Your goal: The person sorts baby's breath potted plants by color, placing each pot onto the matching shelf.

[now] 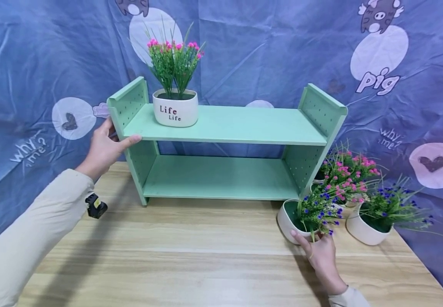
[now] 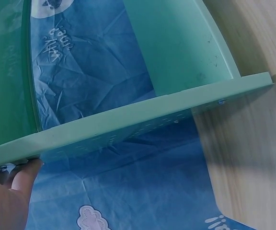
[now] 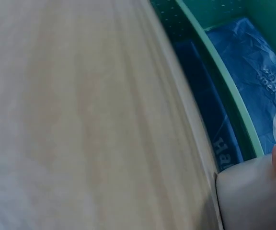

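Observation:
A light green two-tier shelf (image 1: pixel 252 123) stands on the table. My left hand (image 1: pixel 106 147) grips its left side panel, the thumb on the front edge and the fingers around the outer side; in the left wrist view this hand (image 2: pixel 8 203) is at the panel's edge. My right hand (image 1: pixel 323 256) holds a white pot of blue flowers (image 1: pixel 287 221) by the shelf's lower right corner, the pot tilted. In the right wrist view, the thumb lies on the white pot (image 3: pixel 248 191). Its other fingers are partly hidden by the pot and leaves.
On the upper tier, at the left, sits a white "Life" pot with pink flowers (image 1: pixel 175 113). Pink-flowered plants (image 1: pixel 350 175) crowd the shelf's right side, beside another white pot with blue flowers (image 1: pixel 369 226). A blue printed cloth (image 1: pixel 240 51) hangs behind the wooden table (image 1: pixel 190 256).

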`<action>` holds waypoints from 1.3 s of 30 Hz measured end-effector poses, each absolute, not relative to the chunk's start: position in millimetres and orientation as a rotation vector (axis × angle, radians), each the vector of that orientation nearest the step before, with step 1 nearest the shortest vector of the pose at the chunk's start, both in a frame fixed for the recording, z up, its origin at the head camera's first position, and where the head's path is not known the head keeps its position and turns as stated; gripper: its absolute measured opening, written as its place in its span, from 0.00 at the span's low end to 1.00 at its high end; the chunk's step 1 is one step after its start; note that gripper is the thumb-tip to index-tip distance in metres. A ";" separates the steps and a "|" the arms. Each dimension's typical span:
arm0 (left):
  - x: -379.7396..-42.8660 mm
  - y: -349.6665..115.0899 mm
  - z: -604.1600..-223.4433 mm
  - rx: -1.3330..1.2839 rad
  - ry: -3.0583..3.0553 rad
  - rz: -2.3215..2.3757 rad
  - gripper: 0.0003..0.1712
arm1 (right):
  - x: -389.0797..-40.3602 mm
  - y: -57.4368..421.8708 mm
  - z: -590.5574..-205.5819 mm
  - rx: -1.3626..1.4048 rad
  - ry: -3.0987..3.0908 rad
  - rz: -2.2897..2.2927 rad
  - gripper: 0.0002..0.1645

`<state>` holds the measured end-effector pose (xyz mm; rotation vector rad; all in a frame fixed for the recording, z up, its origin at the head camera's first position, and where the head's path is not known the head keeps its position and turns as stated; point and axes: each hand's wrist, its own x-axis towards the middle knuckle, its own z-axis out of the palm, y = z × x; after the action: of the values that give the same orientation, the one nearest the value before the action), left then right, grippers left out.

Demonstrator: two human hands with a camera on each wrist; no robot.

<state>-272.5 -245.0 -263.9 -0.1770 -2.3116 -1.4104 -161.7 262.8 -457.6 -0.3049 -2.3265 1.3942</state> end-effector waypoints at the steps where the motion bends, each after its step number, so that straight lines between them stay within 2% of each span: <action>1: -272.7 -245.1 -264.1 -0.177 -2.310 -1.413 0.45 | -162.1 262.1 -458.4 -0.292 -2.310 1.409 0.48; 7: -272.9 -244.8 -264.6 -0.180 -2.302 -1.424 0.45 | -163.1 261.0 -459.2 -0.302 -2.299 1.408 0.51; 20: -271.4 -244.8 -264.8 -0.189 -2.298 -1.430 0.44 | -156.1 275.8 -459.5 -0.487 -2.328 1.584 0.44; 24: -271.2 -245.1 -264.5 -0.186 -2.305 -1.422 0.44 | -155.0 280.9 -459.8 -0.495 -2.344 1.599 0.47; 29: -271.6 -244.9 -264.5 -0.185 -2.307 -1.417 0.44 | -153.9 282.0 -457.9 -0.486 -2.319 1.693 0.51; 39: -273.4 -245.3 -265.1 -0.197 -2.299 -1.418 0.44 | -150.0 265.9 -444.3 -0.362 -2.342 1.788 0.49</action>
<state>-273.4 -245.3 -265.1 -0.1973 -2.2994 -1.4176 -150.0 265.9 -444.3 -0.3622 -2.3425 1.7884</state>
